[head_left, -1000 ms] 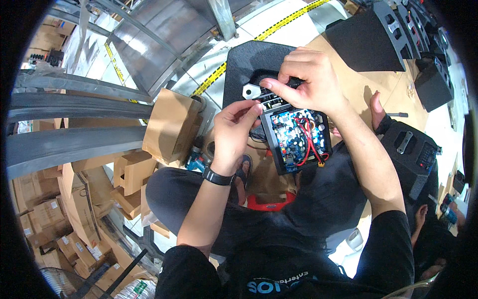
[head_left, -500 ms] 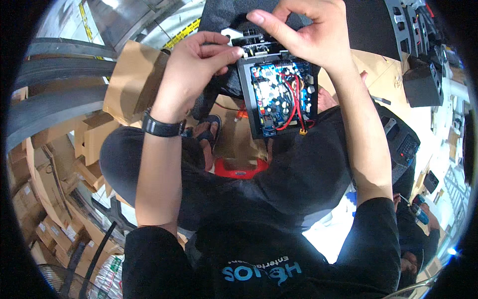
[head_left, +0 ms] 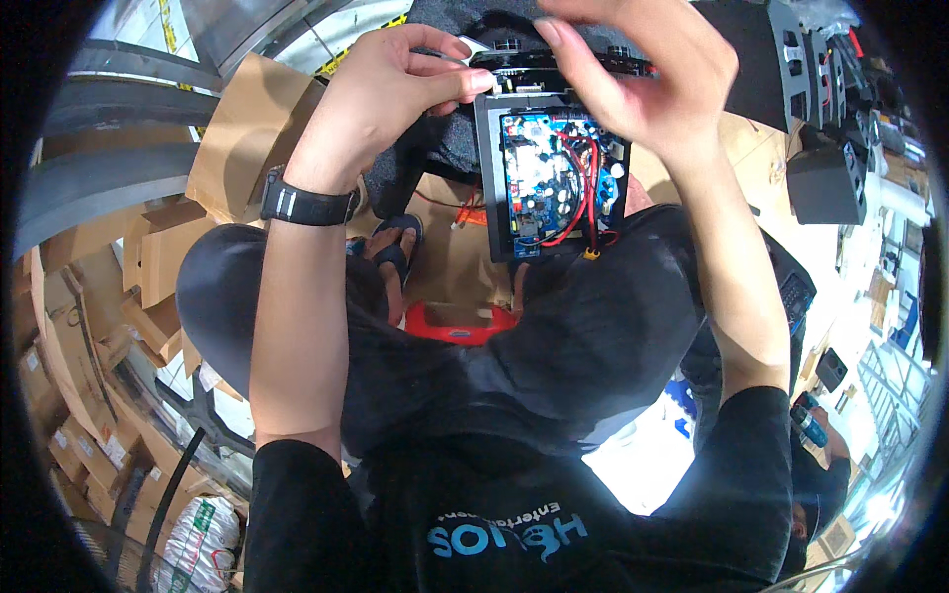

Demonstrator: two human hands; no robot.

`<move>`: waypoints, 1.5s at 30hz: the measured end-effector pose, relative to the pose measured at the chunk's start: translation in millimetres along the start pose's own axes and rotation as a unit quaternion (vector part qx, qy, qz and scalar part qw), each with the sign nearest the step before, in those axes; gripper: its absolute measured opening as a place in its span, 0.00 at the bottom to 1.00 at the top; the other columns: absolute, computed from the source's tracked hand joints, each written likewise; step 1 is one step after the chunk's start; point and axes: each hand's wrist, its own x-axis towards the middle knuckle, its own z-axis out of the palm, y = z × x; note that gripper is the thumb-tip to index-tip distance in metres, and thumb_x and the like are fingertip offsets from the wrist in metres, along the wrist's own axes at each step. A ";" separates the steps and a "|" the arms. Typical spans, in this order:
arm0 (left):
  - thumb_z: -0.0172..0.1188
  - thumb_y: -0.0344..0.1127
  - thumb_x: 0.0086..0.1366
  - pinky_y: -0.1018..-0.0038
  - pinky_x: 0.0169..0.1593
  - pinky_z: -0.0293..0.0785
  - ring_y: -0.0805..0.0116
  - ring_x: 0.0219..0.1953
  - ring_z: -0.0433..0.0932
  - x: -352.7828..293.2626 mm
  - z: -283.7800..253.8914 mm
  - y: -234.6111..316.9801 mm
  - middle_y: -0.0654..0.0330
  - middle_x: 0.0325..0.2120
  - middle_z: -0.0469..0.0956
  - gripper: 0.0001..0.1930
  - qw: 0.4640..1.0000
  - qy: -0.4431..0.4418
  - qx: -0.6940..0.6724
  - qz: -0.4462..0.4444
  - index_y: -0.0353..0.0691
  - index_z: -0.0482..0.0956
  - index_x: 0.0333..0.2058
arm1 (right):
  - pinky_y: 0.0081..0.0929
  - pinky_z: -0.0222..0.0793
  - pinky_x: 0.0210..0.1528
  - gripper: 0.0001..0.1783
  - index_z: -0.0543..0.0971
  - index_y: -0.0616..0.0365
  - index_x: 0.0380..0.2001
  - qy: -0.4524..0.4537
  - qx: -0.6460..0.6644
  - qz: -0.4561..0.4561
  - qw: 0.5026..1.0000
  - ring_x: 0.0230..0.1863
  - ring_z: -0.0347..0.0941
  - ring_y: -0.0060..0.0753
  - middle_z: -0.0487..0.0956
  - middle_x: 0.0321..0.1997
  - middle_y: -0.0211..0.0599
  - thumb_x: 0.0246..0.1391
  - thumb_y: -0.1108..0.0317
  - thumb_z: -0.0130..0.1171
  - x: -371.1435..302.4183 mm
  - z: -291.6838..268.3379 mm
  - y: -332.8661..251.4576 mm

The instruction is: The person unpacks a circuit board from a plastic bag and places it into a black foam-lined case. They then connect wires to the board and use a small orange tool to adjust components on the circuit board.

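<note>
In front of me is a black metal housing [head_left: 489,168], its front end over my right thigh. Inside it sits a blue circuit board [head_left: 524,198] with red and black wires [head_left: 591,188] running to a yellow connector [head_left: 591,254]. A long black panel [head_left: 524,61] lies along the housing's far end. My left hand [head_left: 400,84] pinches that panel's left end, near the housing's corner. My right hand [head_left: 657,84] hovers over its right part, thumb stretched across and apart from the fingers. The upper edge cuts off those fingertips.
A dark padded surface [head_left: 450,133] stands beyond the housing. Cardboard boxes [head_left: 252,138] are stacked at the left. A red object [head_left: 460,324] lies between my feet. On the right are black metal housings [head_left: 828,183] and another person's hand with a drill [head_left: 811,425].
The black panel has swung from a slant to nearly level along the housing's far end. Both hands have risen slightly, and my right hand has moved to the right. The view has shifted a little.
</note>
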 end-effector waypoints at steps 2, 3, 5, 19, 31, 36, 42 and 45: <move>0.78 0.36 0.59 0.82 0.36 0.76 0.79 0.29 0.80 1.7 1.3 -2.3 0.61 0.29 0.86 0.19 0.999 0.002 -0.030 0.010 0.32 0.81 0.42 | 0.22 0.73 0.29 0.05 0.87 0.59 0.33 -0.044 0.002 0.007 0.999 0.25 0.79 0.25 0.85 0.28 0.34 0.50 0.76 0.72 -5.8 -7.1 -16.4; 0.78 0.36 0.59 0.82 0.36 0.76 0.78 0.29 0.80 2.5 1.8 -3.3 0.61 0.28 0.86 0.19 0.999 -0.004 -0.043 0.015 0.32 0.81 0.42 | 0.21 0.73 0.29 0.08 0.87 0.60 0.36 -0.095 0.038 0.075 0.992 0.25 0.79 0.23 0.85 0.29 0.34 0.50 0.78 0.71 -12.6 -12.3 -30.2; 0.78 0.36 0.59 0.82 0.36 0.76 0.78 0.29 0.80 4.2 0.8 -4.0 0.61 0.28 0.86 0.19 0.999 -0.010 -0.049 0.019 0.32 0.81 0.42 | 0.21 0.71 0.26 0.09 0.88 0.59 0.38 -0.145 0.044 0.209 0.966 0.23 0.76 0.20 0.83 0.28 0.32 0.51 0.76 0.72 -25.7 -6.4 -53.2; 0.80 0.40 0.57 0.82 0.32 0.73 0.79 0.27 0.79 16.3 -4.7 -6.6 0.62 0.25 0.84 0.20 0.998 -0.025 0.034 0.055 0.33 0.82 0.39 | 0.22 0.69 0.23 0.12 0.89 0.52 0.43 -0.136 -0.019 0.297 0.945 0.16 0.74 0.20 0.80 0.17 0.30 0.55 0.66 0.73 -45.5 24.1 -58.0; 0.76 0.40 0.61 0.83 0.32 0.69 0.81 0.28 0.75 17.8 -9.9 -5.0 0.66 0.29 0.82 0.17 0.995 -0.088 -0.014 0.038 0.38 0.81 0.41 | 0.33 0.76 0.29 0.10 0.88 0.49 0.41 -0.130 -0.029 0.312 0.941 0.23 0.82 0.35 0.84 0.24 0.36 0.56 0.64 0.68 -44.1 26.5 -59.8; 0.77 0.42 0.61 0.83 0.30 0.67 0.82 0.26 0.74 24.1 -12.7 -9.7 0.69 0.28 0.81 0.17 0.993 -0.110 -0.009 0.042 0.41 0.81 0.41 | 0.32 0.75 0.28 0.10 0.88 0.49 0.41 -0.137 -0.045 0.312 0.939 0.21 0.80 0.33 0.81 0.21 0.33 0.56 0.64 0.68 -43.5 27.2 -60.9; 0.77 0.42 0.61 0.84 0.29 0.66 0.84 0.25 0.74 24.0 -12.7 -14.4 0.72 0.26 0.81 0.15 0.992 -0.117 -0.040 0.031 0.43 0.81 0.38 | 0.33 0.75 0.28 0.10 0.88 0.48 0.42 -0.150 -0.048 0.320 0.934 0.22 0.80 0.33 0.82 0.22 0.33 0.57 0.64 0.68 -43.5 27.5 -62.2; 0.76 0.40 0.62 0.84 0.28 0.65 0.85 0.25 0.74 24.6 -12.3 -16.4 0.73 0.24 0.81 0.13 0.990 -0.123 -0.050 0.047 0.43 0.81 0.37 | 0.34 0.76 0.28 0.11 0.88 0.48 0.43 -0.141 -0.036 0.310 0.939 0.23 0.81 0.34 0.83 0.24 0.34 0.57 0.64 0.68 -45.8 30.0 -60.5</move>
